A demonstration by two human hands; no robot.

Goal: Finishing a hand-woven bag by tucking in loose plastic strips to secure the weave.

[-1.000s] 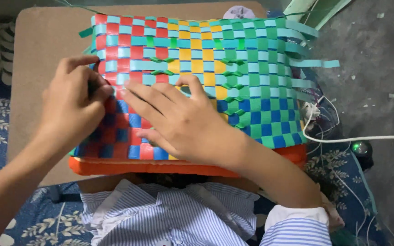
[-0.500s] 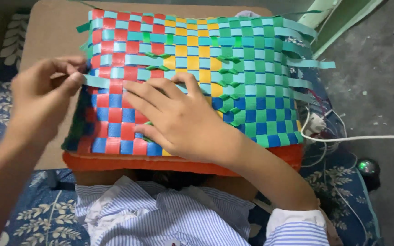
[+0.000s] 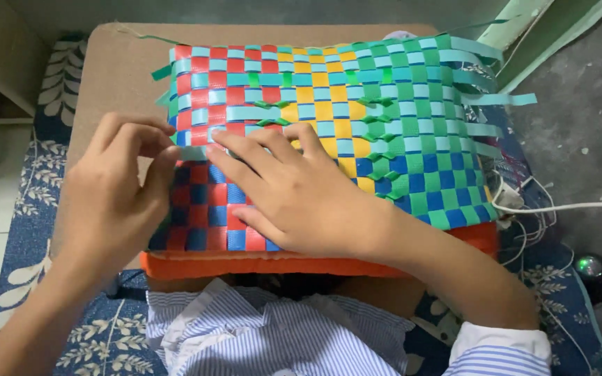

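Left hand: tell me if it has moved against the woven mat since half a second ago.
Yes. The left hand has come back rightward onto the woven mat, its fingertips now at the mat's left edge beside the right hand, not out past it.

L hand (image 3: 116, 184): fingers curled, pinching | R hand (image 3: 301, 191): flat, fingers spread, palm down

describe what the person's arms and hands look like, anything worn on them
Both hands are bare: no gloves, rings or watch visible. The left hand and its forearm are uncovered as far as the frame shows. The right hand also has a bare forearm, which ends in a pushed-up shirt sleeve in white with thin blue stripes and a plain white cuff band. The same striped fabric shows at the person's front.
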